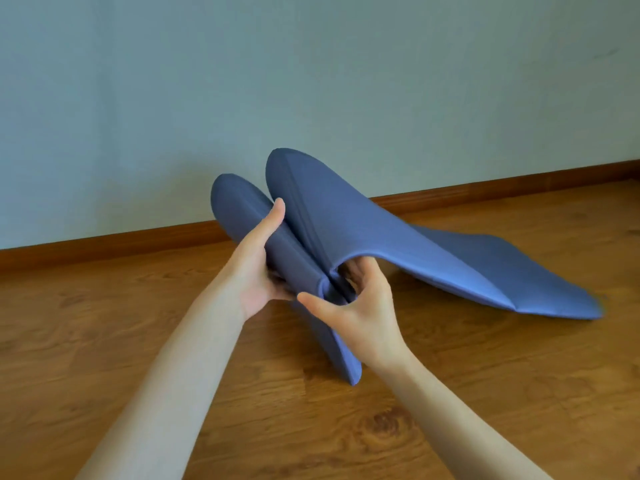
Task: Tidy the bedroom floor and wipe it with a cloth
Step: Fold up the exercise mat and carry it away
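Note:
A thick blue foam mat (363,233) is folded into upright humps over the wooden floor (138,323), its right part trailing down flat onto the boards. My left hand (258,271) grips the left hump from the side, thumb up along the crease. My right hand (360,303) holds the near fold, thumb across its front and fingers tucked under the arching panel. A lower corner of the mat touches the floor between my forearms.
A pale blue-grey wall (311,81) runs behind the mat, with a brown wooden skirting board (104,244) along its base. Bare floorboards stretch to the left and in front of me.

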The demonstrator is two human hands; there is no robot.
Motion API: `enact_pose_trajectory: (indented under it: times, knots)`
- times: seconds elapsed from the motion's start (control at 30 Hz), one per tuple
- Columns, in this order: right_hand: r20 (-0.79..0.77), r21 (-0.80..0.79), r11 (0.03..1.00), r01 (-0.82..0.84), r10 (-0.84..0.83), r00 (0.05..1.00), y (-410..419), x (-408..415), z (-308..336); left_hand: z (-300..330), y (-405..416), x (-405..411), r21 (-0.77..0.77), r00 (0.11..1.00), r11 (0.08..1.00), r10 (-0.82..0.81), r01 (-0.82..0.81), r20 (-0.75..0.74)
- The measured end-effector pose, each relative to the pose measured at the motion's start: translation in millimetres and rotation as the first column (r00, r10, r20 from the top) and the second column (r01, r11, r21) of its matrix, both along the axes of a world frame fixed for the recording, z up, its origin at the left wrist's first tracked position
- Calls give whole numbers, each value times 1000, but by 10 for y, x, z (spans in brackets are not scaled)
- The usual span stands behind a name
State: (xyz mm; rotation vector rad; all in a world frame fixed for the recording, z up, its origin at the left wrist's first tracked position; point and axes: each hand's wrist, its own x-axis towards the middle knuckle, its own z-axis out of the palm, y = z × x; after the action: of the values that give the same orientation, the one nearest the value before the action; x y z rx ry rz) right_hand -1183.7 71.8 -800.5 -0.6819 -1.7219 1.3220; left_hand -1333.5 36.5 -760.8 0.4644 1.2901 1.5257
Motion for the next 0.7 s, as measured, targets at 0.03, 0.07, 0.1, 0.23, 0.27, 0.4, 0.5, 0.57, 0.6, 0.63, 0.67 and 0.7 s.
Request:
enact_pose_trajectory:
  times: [0.03, 0.07, 0.1, 0.23, 0.27, 0.4, 0.5, 0.57, 0.6, 0.63, 0.67, 0.7]
  knots:
    - [22, 12, 999, -39, 38, 999, -83, -81, -1, 38, -55, -71, -31, 1000, 1000, -7, 6, -25]
    - [43, 17, 997, -78, 78, 996, -163, -161, -4, 48, -114, -163, -56, 999, 998, -4, 1, -42]
    - [59, 11, 994, -113, 112, 992, -234, -238, -11, 44, -179, -255, -79, 998, 997, 16, -21, -57]
    - [90, -48, 965, -257, 261, 961, -443, -505, -77, -98, -405, -548, -224, 967, 956, 140, -188, -214]
    - [71, -79, 945, -317, 322, 944, -487, -555, -95, -142, -446, -589, -255, 944, 938, 157, -234, -292]
    - [-131, -396, 814, -426, 409, 903, -663, -684, -130, -333, -635, -640, -338, 782, 881, 56, -331, -621]
    - [-211, -567, 731, -379, 316, 925, -781, -798, -257, -534, -796, -682, -282, 598, 880, 3, -382, -802]
    - [-269, -671, 645, -367, 249, 930, -900, -869, -340, -648, -897, -740, -297, 607, 899, -43, -324, -793]
    - [-280, -731, 584, -353, 214, 936, -950, -888, -371, -695, -933, -781, -326, 706, 910, -55, -255, -706]
    - [-273, -788, 519, -331, 188, 943, -980, -908, -432, -732, -957, -793, -343, 803, 921, -60, -185, -593]
    - [-264, -834, 451, -319, 184, 947, -1002, -921, -488, -792, -984, -787, -366, 857, 919, -64, -150, -512]
    - [-251, -869, 390, -304, 183, 951, -1009, -928, -550, -875, -1012, -778, -402, 862, 900, -63, -168, -503]
